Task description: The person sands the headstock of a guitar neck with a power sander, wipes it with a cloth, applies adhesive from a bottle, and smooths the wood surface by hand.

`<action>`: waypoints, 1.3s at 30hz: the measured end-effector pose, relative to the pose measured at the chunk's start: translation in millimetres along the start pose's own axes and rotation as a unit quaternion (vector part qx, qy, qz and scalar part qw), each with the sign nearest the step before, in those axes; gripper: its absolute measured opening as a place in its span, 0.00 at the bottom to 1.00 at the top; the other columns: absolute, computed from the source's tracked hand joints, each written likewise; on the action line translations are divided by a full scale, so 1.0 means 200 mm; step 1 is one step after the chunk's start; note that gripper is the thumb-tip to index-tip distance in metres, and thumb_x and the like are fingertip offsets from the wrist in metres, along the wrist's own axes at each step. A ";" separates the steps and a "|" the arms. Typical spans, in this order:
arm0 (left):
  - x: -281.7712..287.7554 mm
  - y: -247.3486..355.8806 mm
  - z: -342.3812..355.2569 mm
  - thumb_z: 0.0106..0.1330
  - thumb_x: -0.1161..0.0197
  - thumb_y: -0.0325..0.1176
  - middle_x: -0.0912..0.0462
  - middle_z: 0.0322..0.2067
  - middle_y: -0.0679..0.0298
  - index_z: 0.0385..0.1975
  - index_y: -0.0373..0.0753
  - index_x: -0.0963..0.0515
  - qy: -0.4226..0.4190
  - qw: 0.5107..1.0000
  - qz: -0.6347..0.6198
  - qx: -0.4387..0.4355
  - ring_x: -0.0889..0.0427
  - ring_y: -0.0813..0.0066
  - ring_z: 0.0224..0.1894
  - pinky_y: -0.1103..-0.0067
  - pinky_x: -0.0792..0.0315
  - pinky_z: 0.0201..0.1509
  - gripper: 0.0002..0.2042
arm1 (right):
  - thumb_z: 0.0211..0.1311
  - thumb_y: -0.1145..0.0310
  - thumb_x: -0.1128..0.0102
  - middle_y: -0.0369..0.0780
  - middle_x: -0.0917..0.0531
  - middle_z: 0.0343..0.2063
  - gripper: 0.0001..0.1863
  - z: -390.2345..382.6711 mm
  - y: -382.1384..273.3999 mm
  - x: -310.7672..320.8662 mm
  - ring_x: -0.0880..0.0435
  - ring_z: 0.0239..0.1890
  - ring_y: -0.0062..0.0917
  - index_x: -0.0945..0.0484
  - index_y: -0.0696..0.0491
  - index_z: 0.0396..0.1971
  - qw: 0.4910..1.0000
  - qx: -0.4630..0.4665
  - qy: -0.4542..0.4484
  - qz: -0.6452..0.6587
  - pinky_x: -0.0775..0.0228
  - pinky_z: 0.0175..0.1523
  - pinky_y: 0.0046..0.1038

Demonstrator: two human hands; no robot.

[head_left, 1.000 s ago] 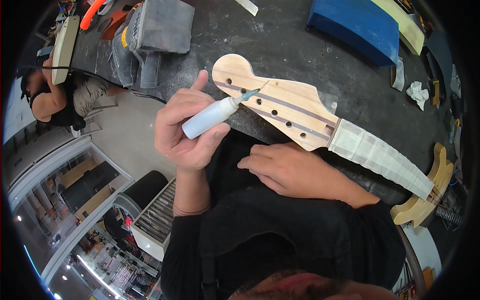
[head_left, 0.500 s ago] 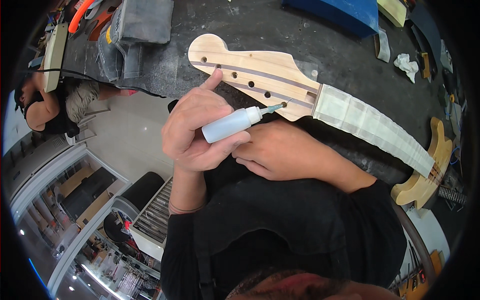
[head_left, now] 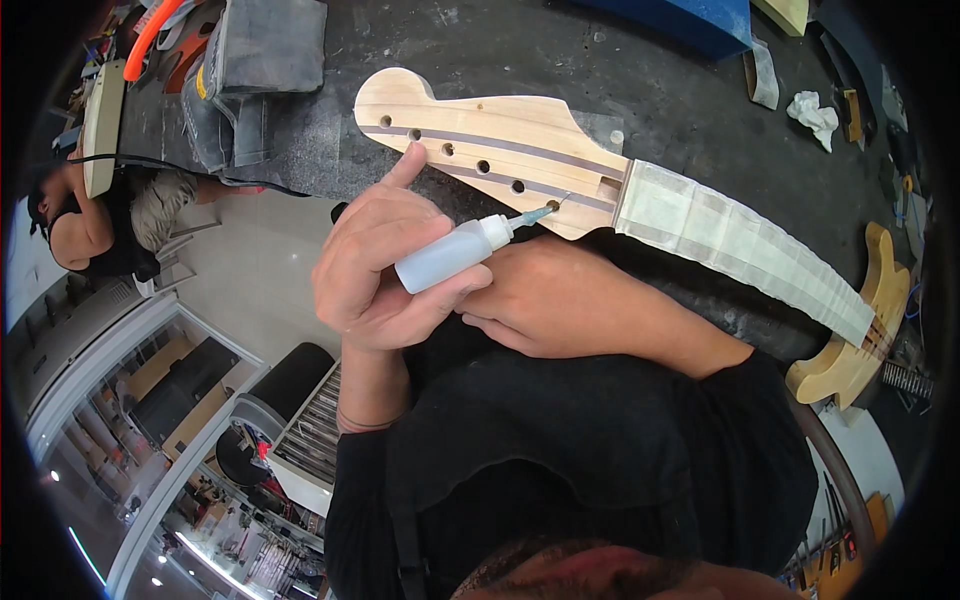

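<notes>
My left hand (head_left: 365,265) is closed around a small translucent squeeze bottle (head_left: 445,255) with a white cap and a thin greenish tip. The tip meets the hole nearest the neck in a pale wooden guitar headstock (head_left: 490,120). One stretched finger of this hand rests by the headstock's edge, near another hole. Several holes run along that edge, and dark stripes cross the wood. Below the headstock lies my right hand (head_left: 545,295), back upward, against the left hand; most of its fingers are hidden. Whitish tape covers the guitar neck (head_left: 740,240).
The pale guitar body (head_left: 850,350) lies at the right. On the dark workbench (head_left: 430,40) are a blue block (head_left: 670,20), crumpled white paper (head_left: 812,120) and a grey box-shaped thing (head_left: 270,45). At the far left, another person (head_left: 95,215) sits near a dark cable (head_left: 210,172).
The view has shifted slightly, so the headstock and both hands appear a little farther left. The bottle's tip stays at the same hole, with the grip unchanged.
</notes>
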State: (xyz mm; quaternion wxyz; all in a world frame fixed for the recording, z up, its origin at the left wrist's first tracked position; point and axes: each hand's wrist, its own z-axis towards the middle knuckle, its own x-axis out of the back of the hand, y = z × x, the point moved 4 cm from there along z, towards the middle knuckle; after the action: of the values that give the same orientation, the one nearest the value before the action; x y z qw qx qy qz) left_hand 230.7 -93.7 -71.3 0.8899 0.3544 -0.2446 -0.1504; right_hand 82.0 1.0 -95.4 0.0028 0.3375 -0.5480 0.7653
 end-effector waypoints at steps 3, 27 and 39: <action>-0.01 0.00 0.00 0.55 0.11 0.32 0.11 0.31 0.59 0.46 0.33 0.15 0.001 1.000 0.002 0.000 0.11 0.64 0.33 0.42 0.23 0.71 0.23 | 0.63 0.72 0.33 0.45 0.13 0.34 0.06 0.00 0.00 0.00 0.09 0.39 0.40 0.17 0.59 0.34 1.000 0.006 0.014 0.000 0.15 0.46 0.42; -0.01 0.01 0.01 0.55 0.10 0.33 0.11 0.31 0.58 0.47 0.33 0.15 -0.016 1.000 0.017 0.007 0.10 0.64 0.33 0.42 0.23 0.71 0.23 | 0.62 0.72 0.32 0.45 0.13 0.35 0.06 -0.01 0.00 -0.01 0.09 0.39 0.40 0.16 0.58 0.35 1.000 0.011 0.019 -0.004 0.15 0.47 0.41; 0.00 0.01 0.00 0.55 0.11 0.33 0.10 0.32 0.58 0.47 0.33 0.15 -0.006 1.000 0.012 0.011 0.10 0.63 0.34 0.42 0.23 0.71 0.23 | 0.62 0.72 0.32 0.45 0.13 0.36 0.06 0.00 0.00 0.00 0.09 0.41 0.39 0.16 0.59 0.36 1.000 0.005 0.007 -0.007 0.15 0.48 0.41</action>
State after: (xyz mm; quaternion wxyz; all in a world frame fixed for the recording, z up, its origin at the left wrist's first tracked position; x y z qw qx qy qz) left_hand 231.5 -92.8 -70.7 0.8863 0.3600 -0.2559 -0.1397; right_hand 81.3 0.9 -95.0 0.0107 0.3362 -0.5419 0.7702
